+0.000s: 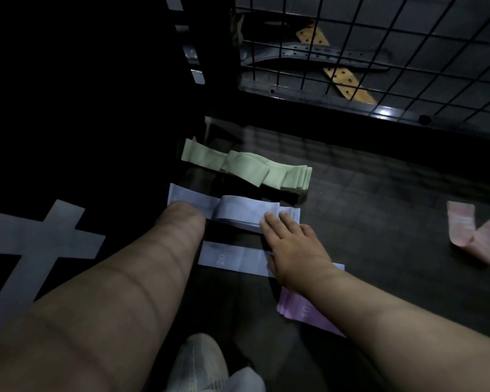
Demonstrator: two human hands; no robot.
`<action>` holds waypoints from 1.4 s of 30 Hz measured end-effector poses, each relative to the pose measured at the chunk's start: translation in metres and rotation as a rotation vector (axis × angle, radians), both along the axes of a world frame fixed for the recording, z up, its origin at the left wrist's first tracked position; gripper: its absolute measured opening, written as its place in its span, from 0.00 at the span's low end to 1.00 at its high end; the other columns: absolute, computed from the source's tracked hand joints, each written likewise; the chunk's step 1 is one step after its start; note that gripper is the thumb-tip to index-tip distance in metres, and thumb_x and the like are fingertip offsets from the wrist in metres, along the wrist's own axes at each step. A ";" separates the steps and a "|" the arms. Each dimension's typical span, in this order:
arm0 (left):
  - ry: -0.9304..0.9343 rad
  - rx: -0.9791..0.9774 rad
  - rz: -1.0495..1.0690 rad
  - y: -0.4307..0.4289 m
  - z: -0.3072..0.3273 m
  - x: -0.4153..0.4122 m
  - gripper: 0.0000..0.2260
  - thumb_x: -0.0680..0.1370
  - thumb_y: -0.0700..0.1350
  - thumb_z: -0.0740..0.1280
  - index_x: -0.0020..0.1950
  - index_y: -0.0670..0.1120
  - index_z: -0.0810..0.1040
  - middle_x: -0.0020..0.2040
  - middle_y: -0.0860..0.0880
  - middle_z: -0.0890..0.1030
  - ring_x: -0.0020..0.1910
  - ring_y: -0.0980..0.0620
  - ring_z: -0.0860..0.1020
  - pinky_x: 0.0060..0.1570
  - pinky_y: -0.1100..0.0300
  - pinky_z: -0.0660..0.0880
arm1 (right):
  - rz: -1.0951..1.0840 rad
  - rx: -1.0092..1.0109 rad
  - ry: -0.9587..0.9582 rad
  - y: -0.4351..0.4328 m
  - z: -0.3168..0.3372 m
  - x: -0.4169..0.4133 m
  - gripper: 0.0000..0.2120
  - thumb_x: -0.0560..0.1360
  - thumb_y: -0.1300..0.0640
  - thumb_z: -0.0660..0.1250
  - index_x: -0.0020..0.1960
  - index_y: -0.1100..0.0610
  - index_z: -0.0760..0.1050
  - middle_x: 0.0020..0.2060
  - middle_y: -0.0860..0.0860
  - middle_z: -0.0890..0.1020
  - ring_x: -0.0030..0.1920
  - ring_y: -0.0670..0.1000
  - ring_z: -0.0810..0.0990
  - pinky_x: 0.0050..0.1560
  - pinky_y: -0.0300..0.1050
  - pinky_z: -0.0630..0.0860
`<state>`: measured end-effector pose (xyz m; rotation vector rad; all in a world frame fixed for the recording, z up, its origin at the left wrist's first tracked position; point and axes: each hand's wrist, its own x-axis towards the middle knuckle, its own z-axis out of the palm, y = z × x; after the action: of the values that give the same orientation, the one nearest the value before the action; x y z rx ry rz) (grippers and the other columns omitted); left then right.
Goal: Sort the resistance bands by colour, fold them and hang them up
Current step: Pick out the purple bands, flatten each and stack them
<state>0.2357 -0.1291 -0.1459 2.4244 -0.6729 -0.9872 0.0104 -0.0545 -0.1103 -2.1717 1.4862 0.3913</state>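
Folded light-blue bands (238, 210) lie on the dark floor. My right hand (292, 244) presses flat on their right end, fingers straight. My left hand (181, 217) bends down at the left end of the same bands, and its fingers are hidden under the wrist. A single blue band (229, 257) marked "20" lies flat just nearer to me, partly under my right hand. Behind the blue ones lies a pile of folded pale-green bands (246, 168). A stack of lilac bands (303, 312) marked "10" lies under my right forearm. One pink band (478, 239) lies loose at far right.
A black wire-mesh rack (379, 66) stands at the back right, with dark and tan perforated straps (348, 80) behind the mesh. My white shoe (198, 363) is at the bottom centre. A dark garment with white print (40, 244) fills the left side.
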 end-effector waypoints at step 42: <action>0.212 -0.038 -0.497 0.019 0.005 -0.045 0.40 0.62 0.59 0.71 0.71 0.47 0.68 0.66 0.44 0.74 0.60 0.45 0.77 0.62 0.49 0.75 | -1.202 0.266 -0.631 -0.017 -0.023 -0.011 0.20 0.76 0.49 0.70 0.62 0.57 0.67 0.55 0.53 0.77 0.53 0.53 0.77 0.55 0.48 0.74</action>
<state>0.1904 -0.1099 -0.1406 2.1162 -1.2341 -1.3800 -0.0002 -0.0719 -0.1329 -0.7729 1.8491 -0.4466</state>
